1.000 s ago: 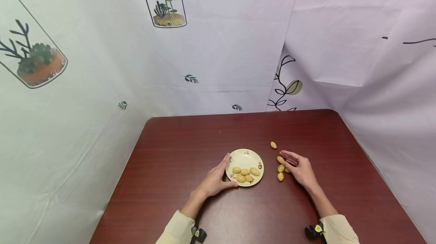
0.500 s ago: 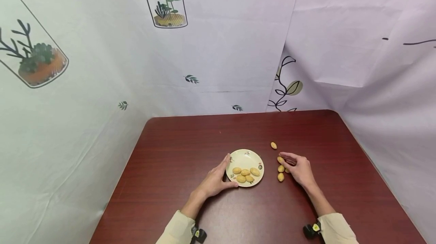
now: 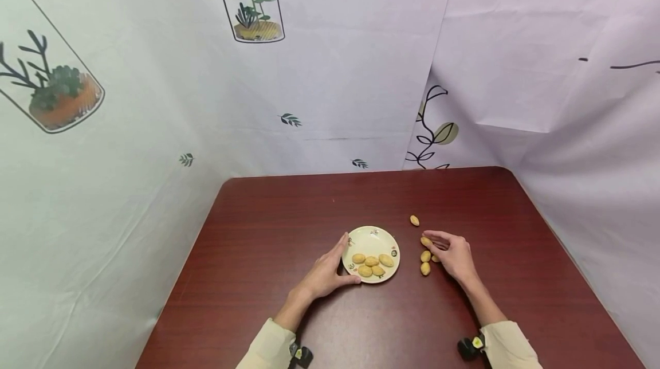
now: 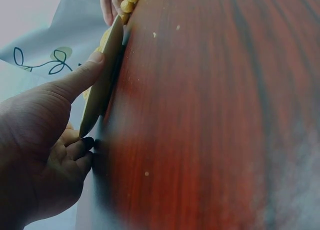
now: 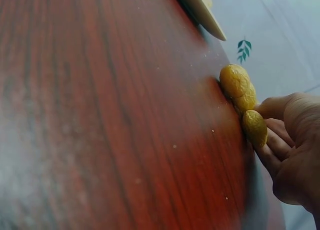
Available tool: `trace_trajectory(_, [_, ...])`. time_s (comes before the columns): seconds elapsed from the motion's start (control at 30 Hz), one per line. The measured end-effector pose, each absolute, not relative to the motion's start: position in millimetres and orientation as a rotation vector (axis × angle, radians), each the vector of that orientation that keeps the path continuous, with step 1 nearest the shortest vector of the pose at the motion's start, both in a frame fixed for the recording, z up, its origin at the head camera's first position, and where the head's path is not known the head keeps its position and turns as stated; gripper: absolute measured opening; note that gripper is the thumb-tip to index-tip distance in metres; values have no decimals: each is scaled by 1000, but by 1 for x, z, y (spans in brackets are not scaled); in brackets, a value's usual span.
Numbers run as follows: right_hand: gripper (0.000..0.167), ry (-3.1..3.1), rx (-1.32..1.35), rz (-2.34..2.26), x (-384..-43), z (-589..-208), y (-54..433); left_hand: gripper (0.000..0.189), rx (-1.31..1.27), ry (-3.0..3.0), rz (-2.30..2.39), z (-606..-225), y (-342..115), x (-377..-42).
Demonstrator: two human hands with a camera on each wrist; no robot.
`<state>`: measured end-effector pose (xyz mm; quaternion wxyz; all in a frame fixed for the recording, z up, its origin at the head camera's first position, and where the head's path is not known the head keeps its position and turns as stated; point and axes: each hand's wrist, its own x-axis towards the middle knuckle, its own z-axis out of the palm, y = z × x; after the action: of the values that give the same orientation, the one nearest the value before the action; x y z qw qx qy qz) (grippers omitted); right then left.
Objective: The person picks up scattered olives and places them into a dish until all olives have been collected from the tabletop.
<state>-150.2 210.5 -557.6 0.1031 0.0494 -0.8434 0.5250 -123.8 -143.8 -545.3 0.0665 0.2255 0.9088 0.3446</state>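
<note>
A cream plate point(image 3: 368, 241) with small printed motifs holds several wrinkled yellow oval fruits point(image 3: 371, 261) in its near half. My left hand point(image 3: 322, 274) holds the plate's left side, the thumb at the near rim and the fingers along the left edge; in the left wrist view the thumb point(image 4: 82, 77) lies on the rim. Right of the plate, my right hand point(image 3: 454, 257) pinches a yellow oval fruit point(image 3: 425, 241) between thumb and fingertips. Other fruits point(image 3: 425, 269) lie just below that hand, one partly hidden by it. The right wrist view shows fruits point(image 5: 255, 128) close to the fingers.
One loose fruit point(image 3: 415, 220) lies apart, farther back on the dark red wooden table point(image 3: 289, 208). Light printed cloth point(image 3: 335, 88) hangs behind the table and along both sides. Small crumbs dot the tabletop point(image 4: 210, 115).
My right thumb and fingertips have closed on the fruit, which has shifted very slightly right. The left hand and the plate have stayed in place.
</note>
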Motion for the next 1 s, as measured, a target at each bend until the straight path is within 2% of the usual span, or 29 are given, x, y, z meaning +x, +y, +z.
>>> trace_trajectory(0.57, [29, -2532, 108, 1624, -151, -545, 216, 114, 690, 2752, 1034, -544, -142, -123])
trace_trajectory(1.0, [29, -2461, 238, 1744, -148, -536, 194, 114, 678, 2750, 1030, -544, -143, -123])
